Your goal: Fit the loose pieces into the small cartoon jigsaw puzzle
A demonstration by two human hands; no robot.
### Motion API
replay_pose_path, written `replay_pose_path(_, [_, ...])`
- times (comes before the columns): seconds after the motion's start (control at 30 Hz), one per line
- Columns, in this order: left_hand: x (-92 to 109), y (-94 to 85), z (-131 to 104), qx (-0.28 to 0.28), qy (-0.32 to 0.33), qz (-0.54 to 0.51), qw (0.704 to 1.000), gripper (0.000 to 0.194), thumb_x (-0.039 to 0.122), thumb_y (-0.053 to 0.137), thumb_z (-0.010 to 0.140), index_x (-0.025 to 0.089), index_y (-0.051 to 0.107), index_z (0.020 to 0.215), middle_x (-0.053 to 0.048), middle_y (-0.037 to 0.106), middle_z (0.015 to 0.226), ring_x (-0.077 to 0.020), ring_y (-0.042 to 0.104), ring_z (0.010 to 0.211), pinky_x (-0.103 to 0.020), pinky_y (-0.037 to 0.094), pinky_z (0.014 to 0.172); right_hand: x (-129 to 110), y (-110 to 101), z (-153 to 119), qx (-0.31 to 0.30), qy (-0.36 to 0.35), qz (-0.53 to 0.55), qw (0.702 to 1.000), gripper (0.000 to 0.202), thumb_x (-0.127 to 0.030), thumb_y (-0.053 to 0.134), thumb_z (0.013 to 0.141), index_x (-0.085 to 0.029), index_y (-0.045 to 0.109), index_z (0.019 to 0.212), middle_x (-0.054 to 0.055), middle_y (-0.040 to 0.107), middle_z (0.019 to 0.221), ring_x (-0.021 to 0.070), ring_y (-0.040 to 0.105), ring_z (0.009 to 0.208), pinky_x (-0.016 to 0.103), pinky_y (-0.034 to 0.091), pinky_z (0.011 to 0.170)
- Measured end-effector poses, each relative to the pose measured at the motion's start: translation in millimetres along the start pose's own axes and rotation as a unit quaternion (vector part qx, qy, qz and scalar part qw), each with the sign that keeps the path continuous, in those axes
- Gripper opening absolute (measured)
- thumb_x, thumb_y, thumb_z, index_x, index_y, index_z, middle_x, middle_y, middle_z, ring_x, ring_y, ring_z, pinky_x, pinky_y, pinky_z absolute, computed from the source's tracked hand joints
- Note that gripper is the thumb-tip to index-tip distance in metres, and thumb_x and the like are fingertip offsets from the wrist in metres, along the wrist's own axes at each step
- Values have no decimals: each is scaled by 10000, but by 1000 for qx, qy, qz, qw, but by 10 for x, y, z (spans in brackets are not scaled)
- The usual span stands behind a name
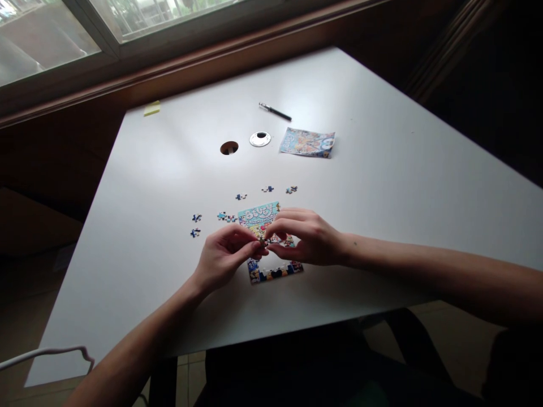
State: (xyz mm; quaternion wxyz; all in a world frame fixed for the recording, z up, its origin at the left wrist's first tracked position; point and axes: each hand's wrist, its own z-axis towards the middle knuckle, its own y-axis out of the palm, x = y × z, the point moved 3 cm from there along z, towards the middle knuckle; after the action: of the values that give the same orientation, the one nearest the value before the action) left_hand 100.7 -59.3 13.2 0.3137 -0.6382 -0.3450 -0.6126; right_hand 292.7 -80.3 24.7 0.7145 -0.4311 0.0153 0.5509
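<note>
A partly assembled jigsaw puzzle (pixel 259 212) with colourful cartoon pictures lies on the white table, lettering along its top. White table surface shows through a gap in its lower middle. Over the puzzle, my left hand (pixel 227 251) pinches a small puzzle piece (pixel 262 242) between thumb and fingers. From the other side my right hand (pixel 309 236) meets it, thumb and index fingertip closed at the same piece. My fingers cover part of the puzzle's middle. Loose pieces lie left of the puzzle, one of them a dark blue and white piece (pixel 195 232).
Behind the puzzle are more loose pieces, including a yellowish one (pixel 291 190). Farther back lie a creased picture sheet (pixel 307 142), a black pen (pixel 275 111) and a round silver cover (pixel 260 139) beside a cable hole (pixel 229 148). A white cable (pixel 51 351) crosses the near left corner.
</note>
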Motion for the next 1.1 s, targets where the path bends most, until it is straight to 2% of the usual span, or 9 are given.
replay_pose_path(0.1, [7, -27, -6, -5, 22, 50, 998, 152, 272, 706, 897, 138, 662, 954, -80, 759, 846, -193, 757, 753, -315, 658, 715, 30, -15, 0, -13, 7, 16, 1000, 33, -187, 626, 886, -175, 638, 915, 4, 592, 722, 121, 516, 658, 257, 443, 628])
replay_pose_path(0.17, [37, -76, -4, 11, 83, 149, 985, 133, 245, 668, 916, 149, 675, 1007, -88, 746, 919, -178, 735, 797, -314, 637, 747, 74, -28, -12, -31, 15, 24, 999, 49, -197, 636, 877, -178, 648, 921, 18, 591, 762, 133, 524, 705, 269, 456, 665])
replay_pose_path(0.23, [71, -121, -6, 21, 172, 273, 946, 111, 196, 651, 907, 168, 693, 1006, -87, 727, 954, -178, 696, 854, -328, 603, 790, 127, -27, -35, -66, 22, 14, 997, 70, -212, 655, 860, -184, 664, 924, 46, 586, 858, 153, 533, 790, 300, 474, 742])
replay_pose_path(0.3, [75, -140, -11, -5, 252, 360, 898, 120, 150, 649, 883, 188, 704, 983, -76, 710, 936, -186, 652, 884, -352, 569, 817, 174, -9, -66, -106, 26, -7, 994, 84, -242, 677, 844, -195, 675, 914, 66, 568, 948, 173, 526, 864, 342, 475, 820])
replay_pose_path(0.4, [34, -148, -18, -62, 307, 406, 858, 202, 116, 657, 858, 218, 699, 1027, -64, 694, 955, -192, 610, 910, -369, 548, 834, 218, 27, -106, -135, 35, -20, 990, 96, -282, 685, 844, -203, 674, 898, 69, 547, 992, 186, 511, 909, 366, 465, 863])
replay_pose_path(0.67, [-18, -118, -56, -104, 318, 460, 823, 255, 128, 668, 855, 245, 685, 1082, -55, 702, 1058, -209, 608, 1001, -387, 524, 909, 232, 52, -120, -134, 46, -17, 990, 67, -247, 681, 843, -199, 649, 877, 66, 532, 979, 188, 505, 908, 356, 459, 850])
replay_pose_path(1.1, [-20, -102, -61, -117, 299, 488, 812, 214, 165, 636, 887, 237, 675, 1085, -60, 698, 1091, -216, 604, 1016, -375, 483, 917, 221, 65, -111, -144, 43, -28, 988, 33, -210, 658, 843, -204, 641, 870, 66, 537, 978, 188, 492, 882, 357, 466, 831])
